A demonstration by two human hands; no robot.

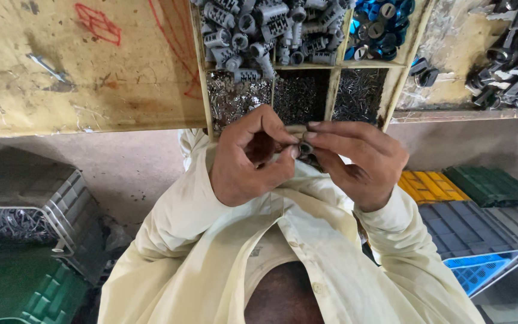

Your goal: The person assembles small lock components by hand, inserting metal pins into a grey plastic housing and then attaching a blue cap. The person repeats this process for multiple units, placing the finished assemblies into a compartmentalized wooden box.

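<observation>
Head view: a person in a cream shirt (211,240) works both hands close to the chest, below a partitioned wooden tray.
Left hand (248,159): thumb and forefinger curled together, pinched on one side of a small dark ring-shaped part (304,147).
Right hand (361,159): fingers (325,135) stretched flat and closed on the other side of the same part, so it sits clamped between both sets of fingertips.
Doing it well: my judgement is that the part is tiny and half hidden, so a firm fingertip pinch and square alignment matter most.
Just beyond the fingers: tray compartments of thin metal pins (301,93).
Further beyond: grey ribbed plastic sleeves (271,30) and blue caps (382,24).
Beside the hands, lower: plastic crates (469,222), blue, yellow, green.
Table (79,72): worn, marked with red scribbles.
</observation>
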